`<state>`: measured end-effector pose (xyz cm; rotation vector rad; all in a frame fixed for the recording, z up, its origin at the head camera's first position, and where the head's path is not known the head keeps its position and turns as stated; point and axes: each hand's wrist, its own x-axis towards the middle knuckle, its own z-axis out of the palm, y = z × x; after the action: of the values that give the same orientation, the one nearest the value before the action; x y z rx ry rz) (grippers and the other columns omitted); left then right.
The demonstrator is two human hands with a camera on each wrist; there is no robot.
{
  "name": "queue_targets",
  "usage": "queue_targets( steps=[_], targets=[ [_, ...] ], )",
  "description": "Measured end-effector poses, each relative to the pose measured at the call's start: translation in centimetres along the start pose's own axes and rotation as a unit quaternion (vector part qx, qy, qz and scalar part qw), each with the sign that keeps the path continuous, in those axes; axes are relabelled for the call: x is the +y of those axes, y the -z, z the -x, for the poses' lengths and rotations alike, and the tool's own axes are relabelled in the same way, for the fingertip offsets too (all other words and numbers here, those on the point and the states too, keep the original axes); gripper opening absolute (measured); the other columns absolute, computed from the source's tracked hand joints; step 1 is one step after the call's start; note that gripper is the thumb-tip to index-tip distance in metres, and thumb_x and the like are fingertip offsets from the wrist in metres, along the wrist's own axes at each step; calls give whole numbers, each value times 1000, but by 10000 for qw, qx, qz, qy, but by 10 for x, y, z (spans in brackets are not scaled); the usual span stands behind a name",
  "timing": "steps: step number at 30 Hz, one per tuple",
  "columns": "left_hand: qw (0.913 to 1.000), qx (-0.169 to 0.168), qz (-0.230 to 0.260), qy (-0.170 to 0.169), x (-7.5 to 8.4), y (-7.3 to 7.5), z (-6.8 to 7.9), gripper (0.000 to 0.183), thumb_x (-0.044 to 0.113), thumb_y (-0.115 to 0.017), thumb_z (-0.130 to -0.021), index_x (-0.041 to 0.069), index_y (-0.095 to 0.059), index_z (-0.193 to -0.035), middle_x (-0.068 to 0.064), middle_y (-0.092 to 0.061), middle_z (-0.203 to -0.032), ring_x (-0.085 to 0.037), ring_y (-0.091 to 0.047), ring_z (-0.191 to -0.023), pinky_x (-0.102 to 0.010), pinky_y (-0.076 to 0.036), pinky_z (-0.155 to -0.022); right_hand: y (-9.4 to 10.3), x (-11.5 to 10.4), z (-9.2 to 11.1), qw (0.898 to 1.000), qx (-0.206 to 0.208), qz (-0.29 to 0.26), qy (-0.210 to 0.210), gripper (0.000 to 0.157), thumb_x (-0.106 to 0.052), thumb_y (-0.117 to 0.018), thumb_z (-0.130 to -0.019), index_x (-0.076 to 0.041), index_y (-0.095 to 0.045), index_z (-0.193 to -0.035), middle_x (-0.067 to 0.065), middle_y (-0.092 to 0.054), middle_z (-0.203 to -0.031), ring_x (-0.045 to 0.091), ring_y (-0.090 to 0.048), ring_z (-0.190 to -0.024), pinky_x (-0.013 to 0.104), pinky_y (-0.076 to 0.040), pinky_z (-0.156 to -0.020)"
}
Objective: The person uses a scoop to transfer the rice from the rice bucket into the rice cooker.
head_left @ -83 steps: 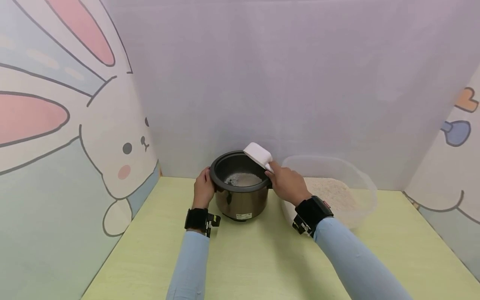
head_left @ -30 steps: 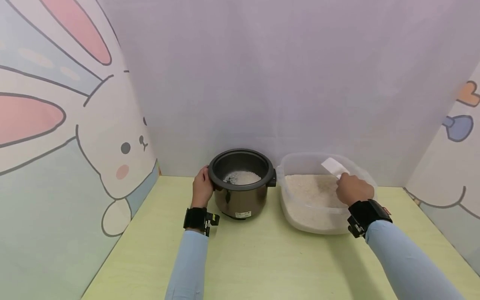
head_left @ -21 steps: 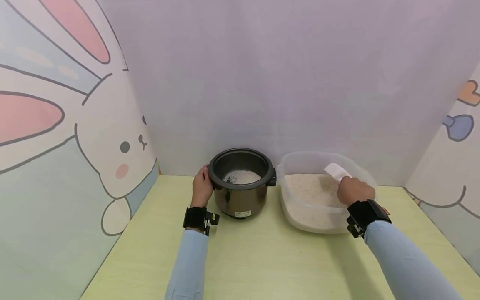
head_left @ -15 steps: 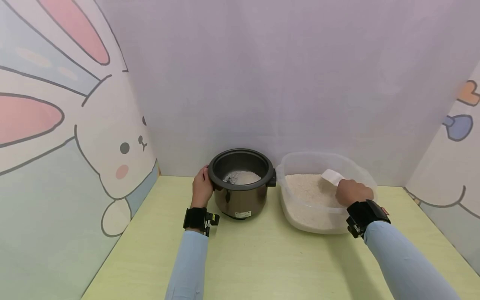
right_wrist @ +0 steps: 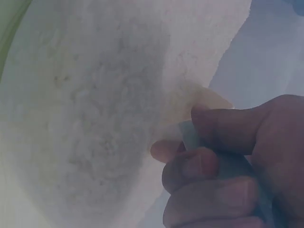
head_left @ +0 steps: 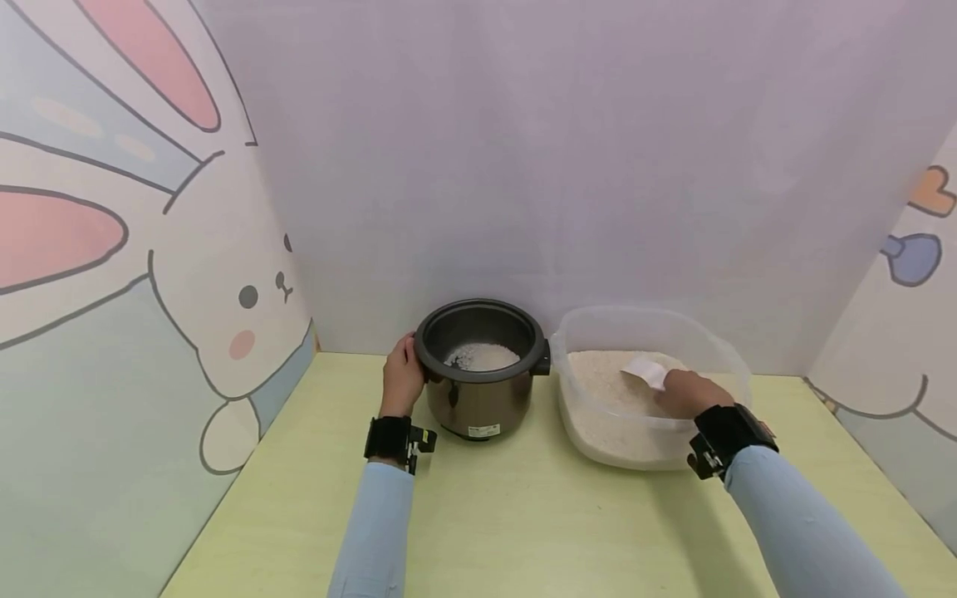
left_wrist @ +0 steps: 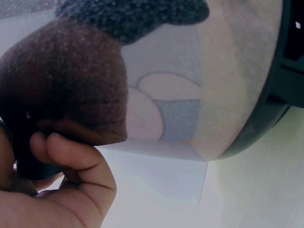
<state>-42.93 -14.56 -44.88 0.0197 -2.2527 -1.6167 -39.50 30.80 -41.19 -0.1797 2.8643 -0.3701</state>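
A dark rice cooker (head_left: 478,403) without a lid stands at the middle back, some white rice (head_left: 484,357) in the bottom of its pot. My left hand (head_left: 402,378) grips its left handle; the left wrist view has the curled fingers (left_wrist: 76,154) against the shiny side. To the right stands a clear plastic tub (head_left: 583,432) of rice (head_left: 606,374). My right hand (head_left: 691,394) reaches inside the tub and grips the handle of a white measuring scoop (head_left: 646,371), whose cup is tilted low at the rice. In the right wrist view, fingers (right_wrist: 209,199) wrap that handle, seen blurred through the tub wall.
Everything stands on a pale yellow-green table (head_left: 523,523). Close behind is a plain lilac backdrop (head_left: 478,166). A panel with a cartoon rabbit (head_left: 224,324) borders the left side, and another printed panel (head_left: 882,357) borders the right.
My right hand has carried the scoop from over the cooker across to the tub, then lowered it to the rice and shifted slightly left. The left hand has kept its grip on the cooker.
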Motion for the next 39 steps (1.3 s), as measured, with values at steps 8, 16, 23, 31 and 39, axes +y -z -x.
queue_targets(
  steps=[8, 16, 23, 31, 39],
  targets=[
    [10000, -36, 47, 54, -3, 0, 1, 43, 23, -34, -114, 1, -53, -146, -22, -59, -139, -38, -62, -108, -50, -50, -94, 3, -12, 9, 9979, -94, -197, 612, 31, -18, -51, -100, -10, -51, -70, -2, -41, -67, 15, -41, -61, 35, -37, -66],
    [9998, 1, 163, 99, -1, 4, 6, 41, 20, -35, -114, -1, -55, -144, -22, -57, -143, -36, -53, -131, -52, -43, -107, 3, -19, 10, 9949, -308, -486, 823, 41, -21, -53, -102, -18, -40, -64, -7, -31, -61, 11, -32, -56, 30, -31, -59],
    [9997, -14, 231, 48, -1, 3, 5, 41, 21, -35, -114, -1, -55, -143, -23, -58, -141, -36, -56, -126, -51, -45, -104, 3, -18, 10, 9935, -387, -508, 943, 38, -24, -53, -106, -15, -46, -69, -5, -33, -65, 13, -33, -59, 31, -31, -61],
    [10000, -16, 61, 0, 1, 2, 4, 42, 21, -35, -114, -1, -55, -144, -24, -61, -134, -39, -62, -110, -52, -50, -94, 3, -14, 8, 9903, -572, -636, 1097, 34, -29, -53, -108, -10, -59, -80, -3, -42, -71, 15, -39, -64, 34, -35, -67],
    [9999, 33, 7, -97, 2, 2, 3, 41, 20, -36, -114, -2, -55, -143, -24, -59, -140, -39, -56, -127, -53, -44, -105, 8, -14, 7, 9861, -627, -543, 1439, 35, -30, -52, -109, -2, -74, -111, 9, -72, -108, 20, -64, -92, 39, -49, -79]
  ],
)
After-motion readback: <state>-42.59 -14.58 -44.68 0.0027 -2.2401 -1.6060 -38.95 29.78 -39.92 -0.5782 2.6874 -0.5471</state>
